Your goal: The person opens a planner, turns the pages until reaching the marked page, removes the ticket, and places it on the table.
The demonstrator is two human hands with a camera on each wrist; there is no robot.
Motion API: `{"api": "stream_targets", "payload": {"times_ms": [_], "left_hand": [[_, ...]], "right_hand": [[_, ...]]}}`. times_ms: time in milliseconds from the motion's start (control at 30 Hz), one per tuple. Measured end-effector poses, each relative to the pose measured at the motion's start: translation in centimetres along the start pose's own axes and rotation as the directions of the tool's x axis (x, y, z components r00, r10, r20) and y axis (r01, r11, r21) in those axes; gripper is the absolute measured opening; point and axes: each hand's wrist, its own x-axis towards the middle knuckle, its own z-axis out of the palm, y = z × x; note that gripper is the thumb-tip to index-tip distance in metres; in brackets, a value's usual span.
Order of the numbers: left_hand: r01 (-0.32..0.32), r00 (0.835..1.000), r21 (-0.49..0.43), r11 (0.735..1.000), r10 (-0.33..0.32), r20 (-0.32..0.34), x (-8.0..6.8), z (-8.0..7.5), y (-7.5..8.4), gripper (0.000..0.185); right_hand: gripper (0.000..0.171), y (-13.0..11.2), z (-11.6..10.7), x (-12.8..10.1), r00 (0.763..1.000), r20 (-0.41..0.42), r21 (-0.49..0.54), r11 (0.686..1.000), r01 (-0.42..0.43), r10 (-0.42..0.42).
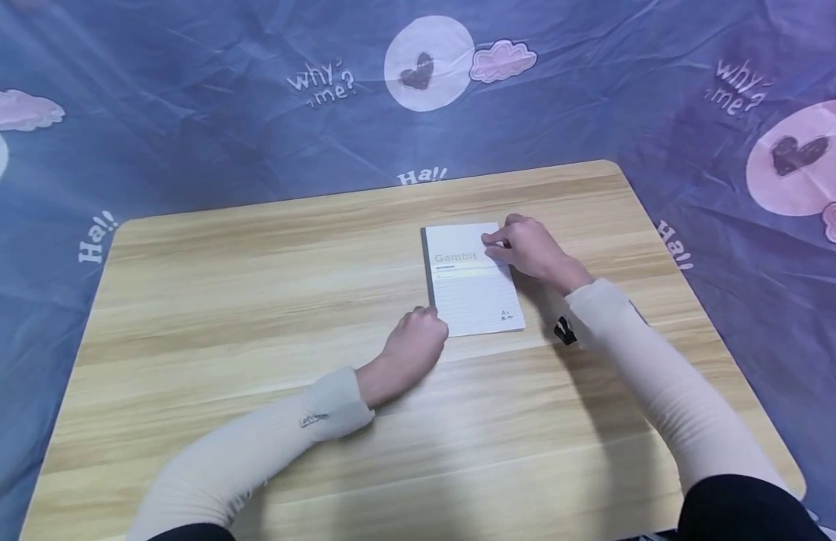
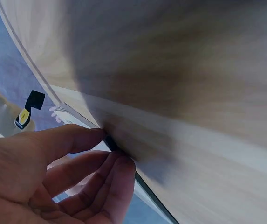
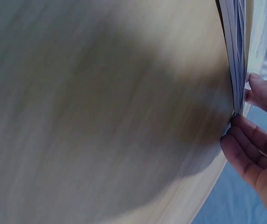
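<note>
Two hands point(image 1: 418, 342) point(image 1: 533, 248) touching closed, seemingly white notebook point(image 1: 474, 289).

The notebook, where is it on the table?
In the head view the notebook lies flat right of the table's middle, between the left hand at its near-left corner and the right hand at its right edge.

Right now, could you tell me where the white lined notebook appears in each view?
Head: white lined notebook at table centre, between both hands.
Left wrist: its corner by the fingertips.
Right wrist: its page edges at upper right.
Shared landmark: the wooden table.
</note>
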Motion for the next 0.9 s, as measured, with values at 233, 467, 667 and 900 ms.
{"api": "stream_targets", "payload": {"times_ms": [233,467,667,900], "left_hand": [[0.039,0.998,-0.022,0.999,-0.040,-0.043,-3.1,0.3,-1.7,0.010],[0.008,0.989,-0.061,0.998,-0.017,-0.147,-5.4,0.3,-3.5,0.012],[0.011,0.981,-0.062,0.998,-0.023,-0.193,-6.7,0.6,-4.3,0.011],[0.030,0.979,-0.084,0.996,-0.046,-0.201,-7.4,0.7,-4.5,0.010]], "right_hand": [[0.033,-2.7,1.5,1.1,0.998,0.018,-0.006,0.998,0.056,-0.056],[0.032,-4.7,2.3,2.0,0.989,0.014,-0.017,0.989,0.150,-0.149],[0.032,-5.7,2.8,2.5,0.982,0.017,-0.007,0.982,0.187,-0.187],[0.032,-6.2,3.6,2.7,0.979,0.011,0.003,0.979,0.203,-0.203]]}}
